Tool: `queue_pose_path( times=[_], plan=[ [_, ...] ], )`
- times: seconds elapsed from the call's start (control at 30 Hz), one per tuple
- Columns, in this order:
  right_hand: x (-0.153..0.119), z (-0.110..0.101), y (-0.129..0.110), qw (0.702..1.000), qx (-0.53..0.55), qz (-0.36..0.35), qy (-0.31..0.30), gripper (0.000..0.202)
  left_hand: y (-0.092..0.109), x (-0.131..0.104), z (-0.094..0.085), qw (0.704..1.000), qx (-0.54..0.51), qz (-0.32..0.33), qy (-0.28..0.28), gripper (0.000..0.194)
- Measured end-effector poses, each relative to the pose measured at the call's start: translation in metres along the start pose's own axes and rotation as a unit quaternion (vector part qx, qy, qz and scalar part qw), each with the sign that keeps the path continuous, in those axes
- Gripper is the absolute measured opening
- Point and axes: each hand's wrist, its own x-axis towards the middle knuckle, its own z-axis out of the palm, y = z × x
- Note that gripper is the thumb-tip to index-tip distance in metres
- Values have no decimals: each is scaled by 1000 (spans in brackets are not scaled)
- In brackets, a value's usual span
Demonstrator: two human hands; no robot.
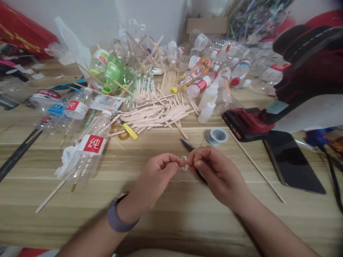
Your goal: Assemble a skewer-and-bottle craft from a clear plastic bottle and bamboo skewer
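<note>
A small whitish ring-like piece (184, 163) is pinched between my two hands above the wooden table (171, 221). My left hand (160, 171), with a watch on its wrist, grips the piece's left side between thumb and forefinger. From the right, the fingertips of my right hand (214, 171) close on its other side. Dark-bladed scissors or pliers (187, 144) lie partly hidden beneath my right hand. Just behind that hand stands a spool of grey wire or thread (217, 136).
Wooden sticks (160, 114) and a yellow-handled tool (130, 131) lie ahead. Plastic bottles (92, 144) are at the left and many more along the back. On the right are a red-black power tool (249, 123), a phone (294, 164) and a thin rod (258, 167).
</note>
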Motion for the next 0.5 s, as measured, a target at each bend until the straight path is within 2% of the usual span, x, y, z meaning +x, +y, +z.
queue_pose_path(
  times=[0.1,0.27,0.5],
  plan=[
    [-1,1,3,1000,-1,-4,5,14,0,1,0,999,29,13,6,14],
    [-2,0,3,997,-69,-22,5,14,1,1,-2,996,73,40,16,16],
    [-2,-2,4,996,-84,1,6,14,0,1,-4,994,94,41,24,16]
  ],
)
